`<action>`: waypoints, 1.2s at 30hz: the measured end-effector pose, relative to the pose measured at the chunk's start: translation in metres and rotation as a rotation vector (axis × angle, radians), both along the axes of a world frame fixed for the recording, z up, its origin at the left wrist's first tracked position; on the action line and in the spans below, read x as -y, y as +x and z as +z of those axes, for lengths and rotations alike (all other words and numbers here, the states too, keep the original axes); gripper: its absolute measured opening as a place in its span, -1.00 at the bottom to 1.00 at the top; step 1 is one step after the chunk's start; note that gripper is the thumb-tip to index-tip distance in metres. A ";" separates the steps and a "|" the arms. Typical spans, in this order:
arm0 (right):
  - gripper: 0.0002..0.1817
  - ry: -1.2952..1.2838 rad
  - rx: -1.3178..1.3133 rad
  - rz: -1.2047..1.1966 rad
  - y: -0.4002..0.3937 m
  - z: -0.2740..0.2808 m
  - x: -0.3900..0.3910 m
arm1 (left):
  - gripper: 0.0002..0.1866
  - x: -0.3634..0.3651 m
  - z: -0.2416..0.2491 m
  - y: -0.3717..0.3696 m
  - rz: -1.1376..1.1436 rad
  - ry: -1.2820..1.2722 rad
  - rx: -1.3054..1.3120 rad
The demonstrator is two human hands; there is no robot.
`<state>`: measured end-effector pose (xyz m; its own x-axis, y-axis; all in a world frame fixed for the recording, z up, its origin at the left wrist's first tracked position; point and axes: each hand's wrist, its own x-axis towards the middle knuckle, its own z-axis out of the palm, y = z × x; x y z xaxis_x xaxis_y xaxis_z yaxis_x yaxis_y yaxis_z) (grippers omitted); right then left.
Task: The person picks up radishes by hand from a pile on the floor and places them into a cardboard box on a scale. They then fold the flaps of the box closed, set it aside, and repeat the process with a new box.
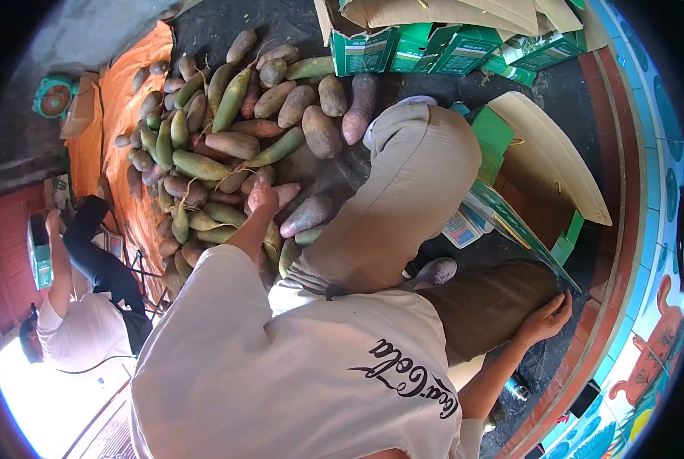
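My left hand (263,197) reaches into a heap of root vegetables with its fingers closed on a pinkish root vegetable (287,193). Around it lie green radish-like roots (201,165) and brownish, soil-covered oval roots (233,144). Two pink-tipped roots, one of them a long root (306,215), sit between the hand and my bent leg. My right hand (545,317) is beside my dark-covered knee, its fingers extended and nothing visible in them. Just above that hand is the lower corner of an open green carton (525,237).
Several green cartons (434,50) with raised flaps stand at the top. A small device with keys (462,229) lies by the open carton. Orange sheeting (112,153) runs under the heap's left side. At left, another person (81,321) holds a green box (39,252). A fan (54,97) stands behind.
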<state>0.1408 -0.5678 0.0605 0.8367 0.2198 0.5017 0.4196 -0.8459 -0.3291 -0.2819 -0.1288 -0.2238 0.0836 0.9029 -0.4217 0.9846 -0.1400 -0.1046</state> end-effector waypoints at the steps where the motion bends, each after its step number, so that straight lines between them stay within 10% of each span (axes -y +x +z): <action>1: -0.71 -0.006 -0.001 0.007 0.001 -0.001 0.000 | -0.62 -0.008 0.009 0.000 0.019 -0.023 -0.021; 13: -0.70 -0.068 -0.026 -0.035 0.000 0.003 0.005 | -0.67 -0.078 0.028 -0.016 -0.176 -0.257 -0.349; 31: -0.74 0.008 -0.068 -0.046 0.001 0.000 0.000 | -0.67 -0.069 0.052 -0.031 0.167 0.050 0.081; 36: -0.74 0.018 -0.010 -0.011 -0.002 0.001 0.002 | -0.64 -0.082 0.050 -0.056 -0.026 -0.172 -0.176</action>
